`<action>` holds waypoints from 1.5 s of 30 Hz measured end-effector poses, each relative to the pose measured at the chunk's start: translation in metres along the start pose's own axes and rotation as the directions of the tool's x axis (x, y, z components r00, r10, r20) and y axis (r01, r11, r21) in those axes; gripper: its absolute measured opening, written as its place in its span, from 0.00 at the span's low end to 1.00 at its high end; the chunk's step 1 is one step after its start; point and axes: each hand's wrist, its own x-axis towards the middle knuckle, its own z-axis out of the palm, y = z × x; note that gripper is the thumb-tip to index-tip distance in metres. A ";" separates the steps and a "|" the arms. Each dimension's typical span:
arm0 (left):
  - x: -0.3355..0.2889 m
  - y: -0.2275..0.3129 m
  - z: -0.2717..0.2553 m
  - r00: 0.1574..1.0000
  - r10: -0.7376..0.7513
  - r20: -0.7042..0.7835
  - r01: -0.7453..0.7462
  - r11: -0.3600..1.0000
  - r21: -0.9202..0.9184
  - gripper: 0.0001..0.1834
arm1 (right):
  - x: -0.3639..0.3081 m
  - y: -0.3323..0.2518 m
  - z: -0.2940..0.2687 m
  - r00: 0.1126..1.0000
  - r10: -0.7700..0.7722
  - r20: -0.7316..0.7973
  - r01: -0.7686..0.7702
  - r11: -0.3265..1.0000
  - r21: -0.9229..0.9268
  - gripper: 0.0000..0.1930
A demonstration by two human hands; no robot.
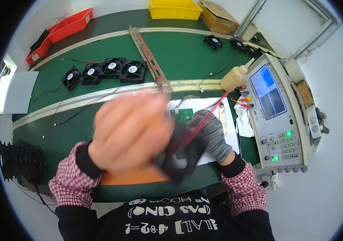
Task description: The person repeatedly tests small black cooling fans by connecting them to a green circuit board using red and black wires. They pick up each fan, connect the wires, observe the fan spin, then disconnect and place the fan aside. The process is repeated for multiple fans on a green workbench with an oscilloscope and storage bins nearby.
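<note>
Green matting covers the long workbench (99, 128) below me, split by pale metal rails (99, 95) that bend with the lens. On the far strip I count a row of four black square cooling fans (105, 71) with thin red and black leads trailing toward me, and more black fans (213, 41) sit further right along the rail. At the back edge I see red plastic bins (65, 27), a yellow plastic bin (174, 9) and a brown cardboard box (219, 17). To my right stands a grey bench tester (278, 116) with a blue screen and lit green buttons, coloured plugs at its left side, and a cream squeeze bottle (235, 76) just beside it. A stack of black fans (19, 160) rests at the near left edge.

My left hand (129, 134) is bare, raised close to the lens and badly blurred; its fingers look curled together, but I cannot tell exactly what they press on. My right hand (211, 134) wears a grey knit glove and is closed around a black square fan (181, 154), which sits between both hands, above the near edge of the bench and over a white sheet (227, 116). Red lead wires (215, 107) run from the fan up toward the tester. A small green circuit board (182, 114) lies on the white sheet just behind the hands.
</note>
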 end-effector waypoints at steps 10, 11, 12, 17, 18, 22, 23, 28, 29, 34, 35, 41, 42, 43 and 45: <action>-0.067 -0.158 0.106 0.402 -0.480 0.780 0.503 0.828 0.250 0.51 | 0.002 -0.010 -0.006 0.973 0.222 -0.064 -0.209 0.964 0.163 0.16; -0.060 -0.159 0.102 0.343 -0.468 0.814 0.570 0.793 0.216 0.47 | 0.002 -0.008 -0.005 0.975 0.209 -0.076 -0.189 0.959 0.210 0.19; -0.060 -0.145 0.098 0.515 -0.438 0.737 0.412 0.880 0.235 0.34 | 0.001 -0.005 -0.003 0.978 0.193 -0.086 -0.165 0.952 0.258 0.23; 0.012 -0.008 0.053 0.742 -0.371 0.559 0.640 0.640 -0.425 0.42 | -0.004 -0.024 -0.011 0.984 0.169 0.061 -0.175 0.822 0.541 0.36; 0.015 0.006 0.039 0.883 -0.250 0.396 0.444 0.719 -0.535 0.43 | -0.003 -0.037 -0.012 0.979 0.112 0.169 -0.190 0.796 0.575 0.36; 0.019 0.004 -0.025 0.912 -0.303 0.278 0.403 0.792 -0.459 0.35 | -0.016 -0.049 -0.008 0.763 -0.456 0.457 0.045 0.743 0.667 0.17; 0.012 -0.010 -0.022 0.931 -0.330 0.154 0.364 0.818 -0.446 0.31 | -0.014 -0.069 -0.025 0.588 -0.244 0.771 -0.099 0.925 0.368 0.11; -0.040 -0.113 -0.053 0.853 -0.467 -0.235 0.512 0.835 0.202 0.19 | -0.030 -0.055 -0.024 0.537 -0.383 0.752 -0.368 0.695 0.617 0.10; -0.050 -0.118 -0.054 0.685 -0.712 -0.153 0.712 0.699 -0.067 0.17 | -0.027 -0.051 -0.028 0.665 -0.320 0.675 -0.288 0.724 0.626 0.08; -0.074 -0.056 -0.029 0.049 -0.665 0.746 0.942 -0.218 -0.255 0.11 | -0.001 -0.024 -0.027 0.968 0.115 0.221 -0.205 0.871 0.446 0.08; -0.080 -0.040 -0.025 0.117 -0.656 0.746 0.982 -0.035 -0.184 0.10 | 0.002 -0.017 -0.019 0.943 0.235 0.236 -0.321 0.831 0.454 0.10; -0.078 -0.016 -0.011 0.630 -0.344 0.696 0.606 0.778 -0.165 0.37 | -0.001 0.002 -0.007 0.995 0.025 0.092 -0.042 0.982 0.182 0.11; -0.078 -0.014 -0.012 0.608 -0.326 0.724 0.604 0.782 -0.154 0.41 | -0.001 0.003 -0.007 0.995 -0.053 0.086 0.048 0.997 0.059 0.11; -0.080 -0.010 -0.014 0.584 -0.310 0.750 0.601 0.786 -0.144 0.45 | 0.000 0.002 -0.007 0.994 -0.045 0.098 0.041 0.998 0.044 0.12; -0.079 -0.007 -0.014 0.561 -0.283 0.778 0.574 0.810 -0.119 0.50 | 0.001 0.001 -0.007 0.992 -0.027 0.121 0.026 1.000 0.013 0.13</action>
